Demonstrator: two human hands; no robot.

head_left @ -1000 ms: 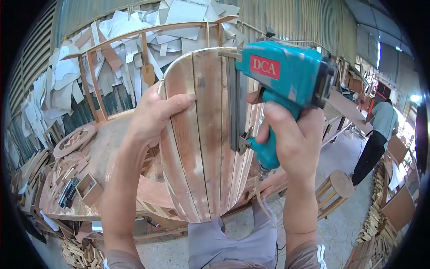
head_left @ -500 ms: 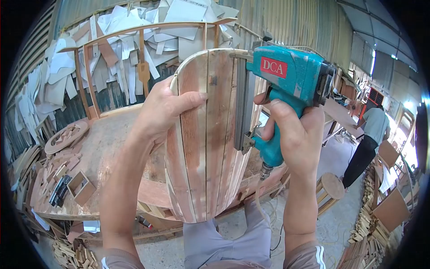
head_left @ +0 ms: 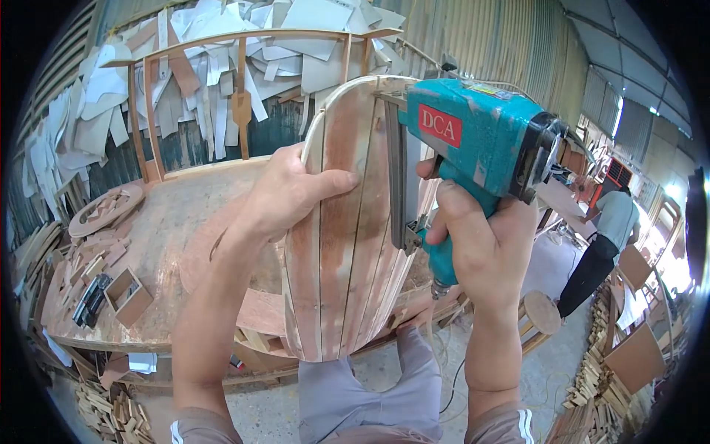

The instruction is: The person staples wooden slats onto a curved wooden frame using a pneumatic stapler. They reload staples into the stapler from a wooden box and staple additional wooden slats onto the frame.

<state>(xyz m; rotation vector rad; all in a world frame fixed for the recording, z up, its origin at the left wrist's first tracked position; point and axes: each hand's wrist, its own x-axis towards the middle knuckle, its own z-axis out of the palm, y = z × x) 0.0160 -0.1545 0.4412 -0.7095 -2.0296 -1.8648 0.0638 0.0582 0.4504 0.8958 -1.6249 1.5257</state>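
A curved, rounded panel of several wooden slats [head_left: 340, 244] stands upright in front of me. My left hand [head_left: 292, 189] grips its left edge, the thumb lying across the slats. My right hand [head_left: 481, 229] is wrapped round the handle of a teal nail gun [head_left: 473, 133] with a red DCA label. The gun's nose touches or nearly touches the upper part of the panel, and its grey magazine runs down along the slats. A hose hangs from the handle's lower end.
The wooden workbench [head_left: 170, 222] holds a wooden ring [head_left: 107, 210], scraps, a small open box [head_left: 129, 297] and a black tool [head_left: 92, 300]. Behind stands a wooden frame [head_left: 242, 111]. A round stool [head_left: 541, 312] and a person [head_left: 610, 229] are at the right.
The panel has turned and shifted slightly under the gun. My left hand has moved a little right and down with its edge, and the gun stays at the panel's upper part.
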